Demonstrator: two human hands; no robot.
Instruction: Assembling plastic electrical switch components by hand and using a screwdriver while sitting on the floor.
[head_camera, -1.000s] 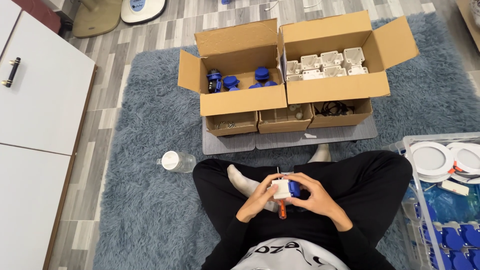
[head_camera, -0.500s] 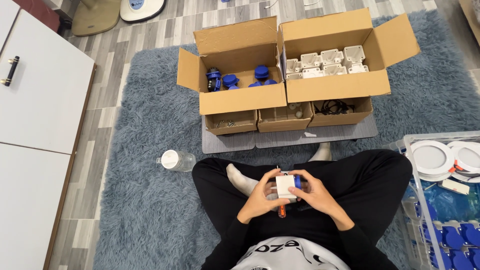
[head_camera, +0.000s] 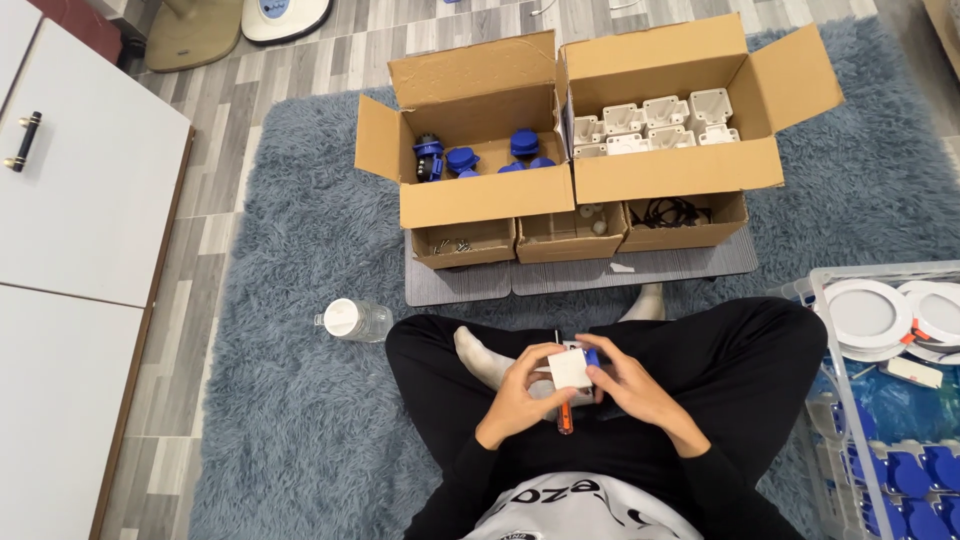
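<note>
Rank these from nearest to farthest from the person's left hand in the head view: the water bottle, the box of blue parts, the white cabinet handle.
1. Water bottle, lying on the rug left of the left hand.
2. Box of blue parts, ahead.
3. Cabinet handle, far left.

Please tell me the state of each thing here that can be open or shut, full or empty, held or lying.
Left cardboard box: open, holds blue parts.
Right cardboard box: open, holds white parts.
Plastic bottle: capped, lying on the rug.
White square part: held in the lap by both hands.
Left hand: closed on the part.
Right hand: closed on the part.
</note>
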